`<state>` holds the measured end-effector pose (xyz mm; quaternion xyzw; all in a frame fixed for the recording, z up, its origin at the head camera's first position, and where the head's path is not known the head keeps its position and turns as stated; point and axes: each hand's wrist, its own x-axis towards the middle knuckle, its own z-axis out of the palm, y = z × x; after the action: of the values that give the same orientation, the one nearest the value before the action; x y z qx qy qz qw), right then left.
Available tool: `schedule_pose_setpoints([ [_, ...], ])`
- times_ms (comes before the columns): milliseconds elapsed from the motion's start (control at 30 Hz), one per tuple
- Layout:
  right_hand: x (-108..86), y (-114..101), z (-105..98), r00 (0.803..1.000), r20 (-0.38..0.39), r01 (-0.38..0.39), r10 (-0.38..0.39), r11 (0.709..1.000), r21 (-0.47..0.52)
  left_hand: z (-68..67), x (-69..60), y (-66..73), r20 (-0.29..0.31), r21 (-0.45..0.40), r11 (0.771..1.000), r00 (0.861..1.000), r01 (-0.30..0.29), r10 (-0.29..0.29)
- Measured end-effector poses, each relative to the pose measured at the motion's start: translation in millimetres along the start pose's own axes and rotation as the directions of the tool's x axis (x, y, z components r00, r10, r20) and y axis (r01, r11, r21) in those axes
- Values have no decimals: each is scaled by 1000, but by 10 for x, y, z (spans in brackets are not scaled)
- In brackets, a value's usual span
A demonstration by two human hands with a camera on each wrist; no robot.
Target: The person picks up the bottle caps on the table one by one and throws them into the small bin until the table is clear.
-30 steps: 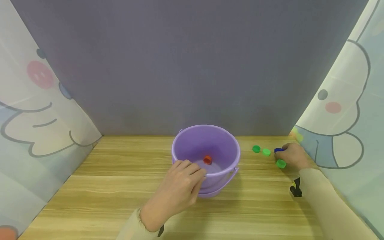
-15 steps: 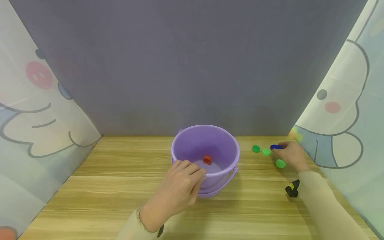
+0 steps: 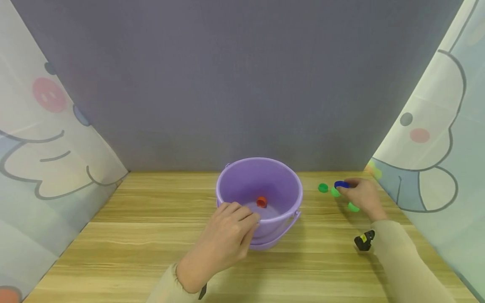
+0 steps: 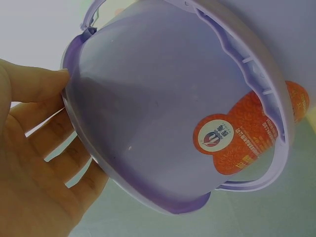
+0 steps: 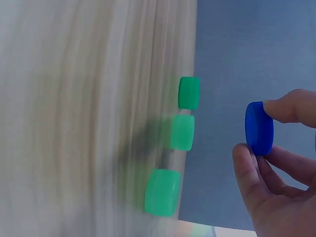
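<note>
Near the table's middle stands a purple bucket, with a red cap lying on its bottom. My left hand grips the near rim, fingers over the edge; in the left wrist view the thumb of the left hand is on one side of the rim of the bucket. On the right, my right hand pinches a blue cap. The right wrist view has the blue cap raised off the table between thumb and fingers of the right hand.
Three green caps lie on the table at the right: a dark green cap, a light green cap and another green cap nearer the front. A grey panel stands behind; patterned cloths hang at both sides.
My right hand has moved left with the blue cap, which now hangs partly over the middle green cap. My left hand and the bucket have stayed put.
</note>
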<state>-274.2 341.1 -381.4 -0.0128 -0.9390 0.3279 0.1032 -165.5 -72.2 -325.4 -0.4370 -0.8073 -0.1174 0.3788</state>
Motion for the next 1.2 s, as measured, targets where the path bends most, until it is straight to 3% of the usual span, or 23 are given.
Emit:
schedule_pose_setpoints([
  [233,-34,-129,44,1000,-11,3,-3,1000,12,1,-7,-4,3,1,1000,1000,1,-1],
  [633,-77,-391,69,995,-60,81,-79,996,31,2,-9,-3,-1,0,1000,1000,0,0],
  [1200,-129,-572,151,992,-85,98,-91,992,78,-5,-20,0,15,-6,1000,1000,11,-10],
])
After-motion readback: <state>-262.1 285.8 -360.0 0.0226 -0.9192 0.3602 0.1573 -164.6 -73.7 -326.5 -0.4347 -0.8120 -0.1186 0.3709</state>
